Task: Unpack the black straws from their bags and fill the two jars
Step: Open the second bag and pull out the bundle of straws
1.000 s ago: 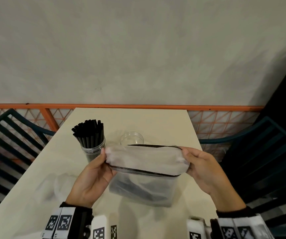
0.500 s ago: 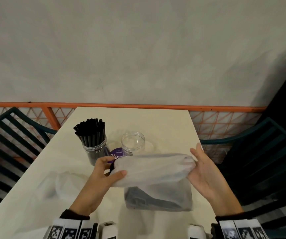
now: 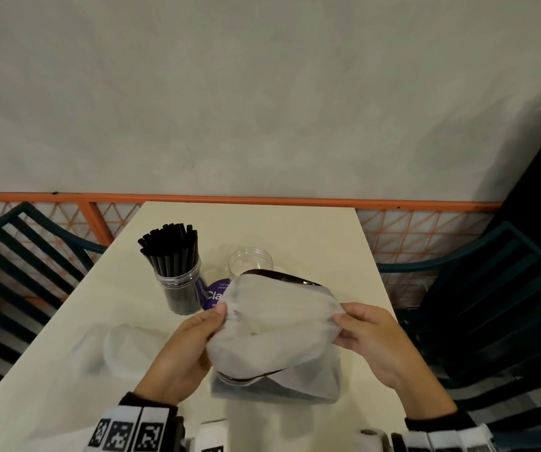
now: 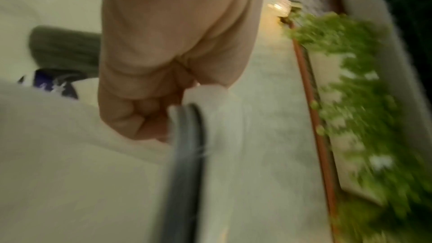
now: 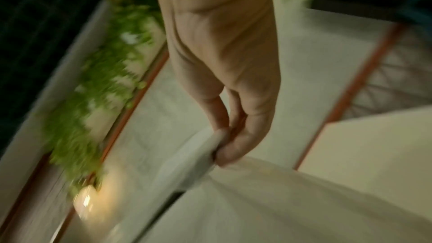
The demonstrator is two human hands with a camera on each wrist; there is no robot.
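Observation:
A frosted plastic bag point(image 3: 278, 334) with a black zip strip hangs between my hands over the near part of the table; dark straws point(image 3: 262, 388) show dimly at its bottom. My left hand point(image 3: 194, 347) pinches the bag's left edge point(image 4: 184, 115). My right hand point(image 3: 367, 340) pinches the right edge point(image 5: 210, 147). The bag's mouth is pulled apart. Behind it, a clear jar point(image 3: 179, 288) packed with black straws stands at the left, and an empty clear jar point(image 3: 251, 262) stands to its right, partly hidden by the bag.
A purple round label point(image 3: 213, 295) lies between the jars. Crumpled clear plastic point(image 3: 125, 347) lies on the cream table point(image 3: 262, 223) at the left. Dark slatted chairs point(image 3: 491, 305) flank the table; an orange rail point(image 3: 262, 200) runs behind.
The bag has been lifted and its mouth spread open toward me. Both hands moved up and now pinch its two edges; before, the right hand lay flat against the bag.

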